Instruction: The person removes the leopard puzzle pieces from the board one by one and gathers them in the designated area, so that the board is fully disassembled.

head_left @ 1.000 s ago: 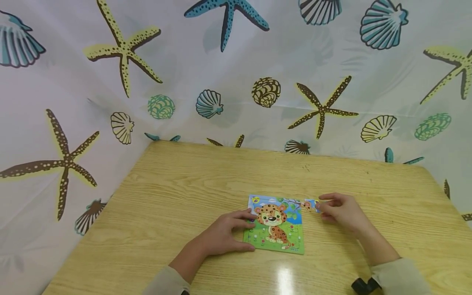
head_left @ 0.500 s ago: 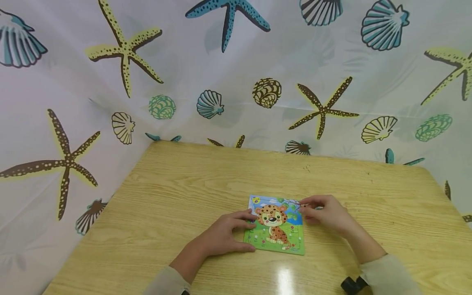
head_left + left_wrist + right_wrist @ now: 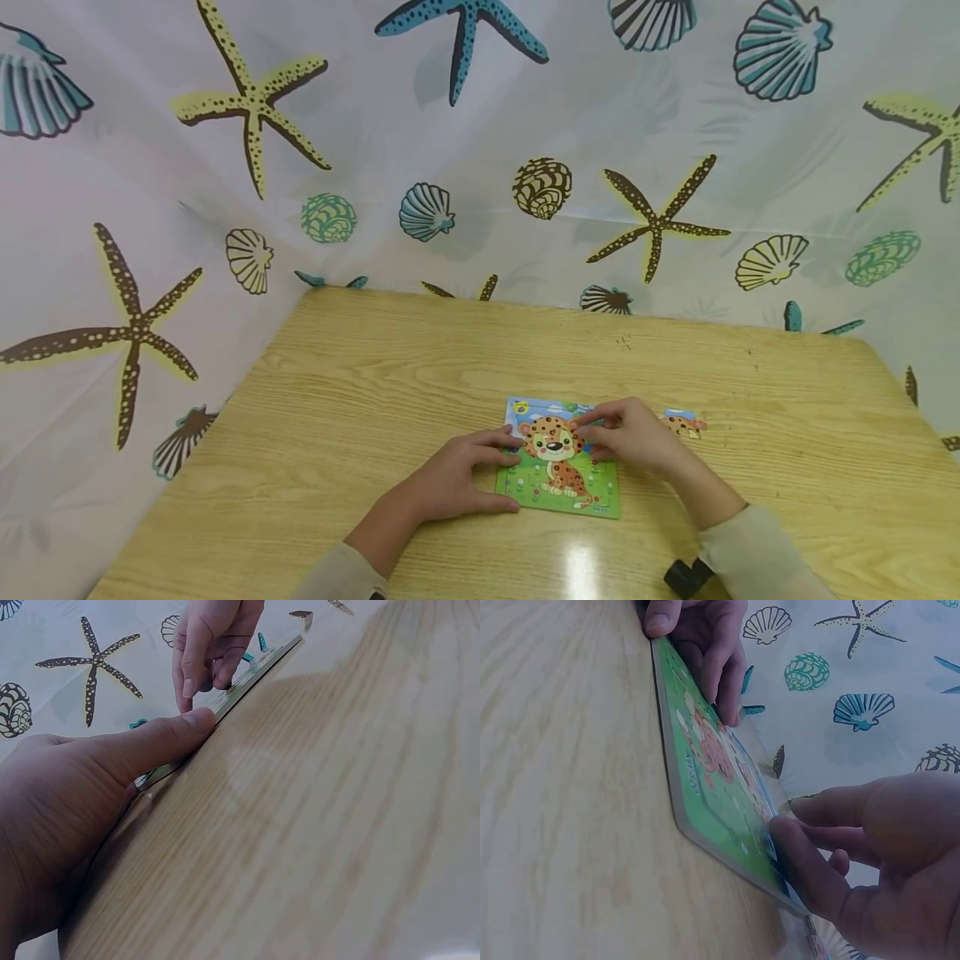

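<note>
A square puzzle board (image 3: 517,493) with a cartoon leopard on green and blue lies flat on the wooden table. My left hand (image 3: 461,475) rests at its left side, fingertips on the board and thumb against its near corner. Over the board's upper right part, my right hand (image 3: 626,433) pinches a puzzle piece by the leopard's ear; the fingers mostly hide that piece. In the right wrist view, the right thumb (image 3: 806,862) and index finger are close together at the board's surface. A loose puzzle piece (image 3: 681,423) with leopard spots lies to the right of the board.
The table (image 3: 360,375) has a pale wood grain. Behind it and on the left hangs a white cloth (image 3: 480,233) printed with starfish and shells. A black object (image 3: 682,577) is beside the right sleeve.
My right hand has moved left with the puzzle piece, from beside the board to over its upper right part. The loose piece behind it has come into view. My left hand has stayed put.
</note>
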`<state>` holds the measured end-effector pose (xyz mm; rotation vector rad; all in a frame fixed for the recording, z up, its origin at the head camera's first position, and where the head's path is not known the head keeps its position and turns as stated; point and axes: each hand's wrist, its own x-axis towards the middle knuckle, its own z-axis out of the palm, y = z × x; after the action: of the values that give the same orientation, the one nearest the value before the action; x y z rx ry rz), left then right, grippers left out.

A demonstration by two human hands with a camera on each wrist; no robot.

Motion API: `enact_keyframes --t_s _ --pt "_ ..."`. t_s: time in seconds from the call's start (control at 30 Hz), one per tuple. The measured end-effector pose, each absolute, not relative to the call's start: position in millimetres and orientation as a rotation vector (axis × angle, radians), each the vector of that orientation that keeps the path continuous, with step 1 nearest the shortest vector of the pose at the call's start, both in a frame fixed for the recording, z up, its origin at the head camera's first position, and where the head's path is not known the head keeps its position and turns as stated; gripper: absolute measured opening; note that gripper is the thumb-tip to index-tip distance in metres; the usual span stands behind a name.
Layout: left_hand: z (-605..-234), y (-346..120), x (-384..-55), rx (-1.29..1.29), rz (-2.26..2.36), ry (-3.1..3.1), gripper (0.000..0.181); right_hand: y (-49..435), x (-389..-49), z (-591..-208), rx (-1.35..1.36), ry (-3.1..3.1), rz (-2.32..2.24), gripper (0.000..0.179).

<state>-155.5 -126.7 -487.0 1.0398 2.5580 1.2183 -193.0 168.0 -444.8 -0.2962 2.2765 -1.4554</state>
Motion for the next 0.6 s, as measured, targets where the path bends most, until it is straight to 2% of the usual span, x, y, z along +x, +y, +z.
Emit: enact_keyframes --t_s 0.6 --pt "-483.9 -124.3 -156.3 0.996 1.192 2.55 0.061 161.1 -195.3 -459.2 -0.445 2.593 -1.218 0.021"
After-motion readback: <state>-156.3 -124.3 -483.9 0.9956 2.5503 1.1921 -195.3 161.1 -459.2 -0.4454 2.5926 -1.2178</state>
